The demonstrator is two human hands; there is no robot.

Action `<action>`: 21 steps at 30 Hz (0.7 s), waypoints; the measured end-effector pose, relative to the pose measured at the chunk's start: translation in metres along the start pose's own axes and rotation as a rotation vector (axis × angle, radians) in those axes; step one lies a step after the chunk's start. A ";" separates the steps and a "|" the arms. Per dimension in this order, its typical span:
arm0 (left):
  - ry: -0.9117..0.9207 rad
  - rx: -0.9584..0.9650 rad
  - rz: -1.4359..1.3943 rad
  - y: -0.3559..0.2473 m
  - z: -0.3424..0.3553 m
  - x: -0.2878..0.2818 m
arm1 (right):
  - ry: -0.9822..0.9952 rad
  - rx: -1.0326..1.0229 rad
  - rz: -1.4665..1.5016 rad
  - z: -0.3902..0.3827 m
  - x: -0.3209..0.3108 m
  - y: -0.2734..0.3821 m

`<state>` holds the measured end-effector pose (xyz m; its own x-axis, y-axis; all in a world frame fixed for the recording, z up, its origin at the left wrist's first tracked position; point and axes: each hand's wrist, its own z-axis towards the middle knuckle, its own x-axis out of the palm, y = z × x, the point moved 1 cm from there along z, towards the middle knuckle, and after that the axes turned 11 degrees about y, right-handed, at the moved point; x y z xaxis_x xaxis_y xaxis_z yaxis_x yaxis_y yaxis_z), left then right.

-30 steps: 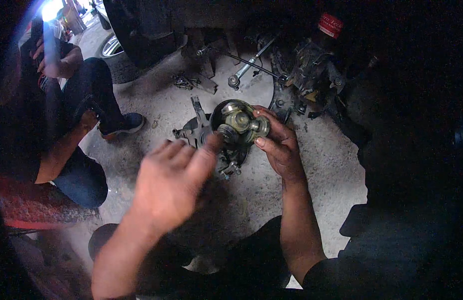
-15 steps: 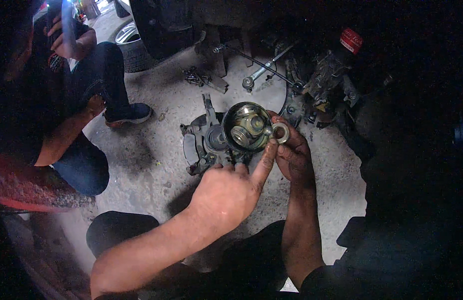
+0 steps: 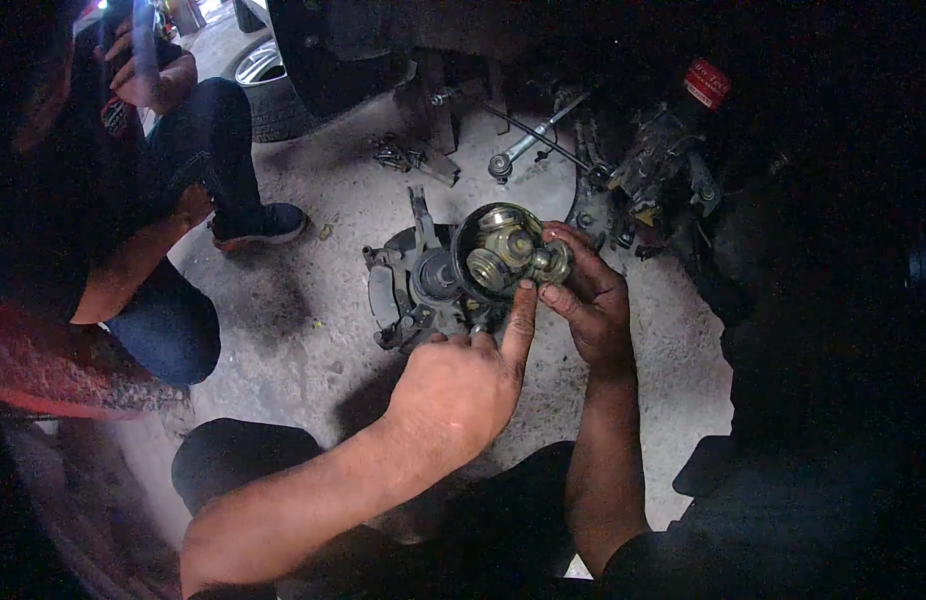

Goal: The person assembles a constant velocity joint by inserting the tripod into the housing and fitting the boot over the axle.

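Note:
A tripod CV joint (image 3: 503, 250) tilts toward me, its greasy, shiny rollers set inside a round black boot rim (image 3: 459, 250). My left hand (image 3: 453, 390) is at its lower edge, with the index finger stretched up against the joint near one arm. The other left fingers curl under the joint and their tips are hidden. From the right, my right hand (image 3: 595, 300) pinches a loose-looking greasy roller (image 3: 557, 268) between thumb and fingers, beside the joint's right arm. Behind and left of the joint lies a steering knuckle with brake parts (image 3: 388, 295).
Metal bolts (image 3: 395, 153) lie on the concrete beyond the joint, near a ratchet wrench (image 3: 523, 145). Suspension parts (image 3: 643, 185) stand at the far right, with a red-labelled item (image 3: 707, 83) above. A wheel (image 3: 268, 95) lies far left. Another person (image 3: 163, 220) crouches at left.
My right hand has turned the roller, so its open bore no longer faces me, and moved it closer to the joint's arm. My left index finger has shifted slightly left.

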<state>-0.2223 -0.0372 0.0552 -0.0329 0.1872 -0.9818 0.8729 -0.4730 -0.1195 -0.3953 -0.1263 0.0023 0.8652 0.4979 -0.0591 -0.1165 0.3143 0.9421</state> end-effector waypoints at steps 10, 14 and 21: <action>0.003 0.005 -0.025 0.005 -0.007 -0.002 | -0.011 -0.037 -0.058 0.001 0.000 -0.015; -0.237 0.112 -0.079 0.009 -0.016 -0.016 | -0.054 -0.028 -0.052 0.001 0.004 -0.009; -0.392 -0.083 -0.180 0.039 -0.017 -0.036 | -0.090 -0.024 -0.171 0.000 0.004 -0.009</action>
<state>-0.1788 -0.0475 0.0889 -0.3567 -0.0882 -0.9300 0.8720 -0.3887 -0.2976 -0.3903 -0.1274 -0.0066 0.9134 0.3618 -0.1865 0.0248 0.4079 0.9127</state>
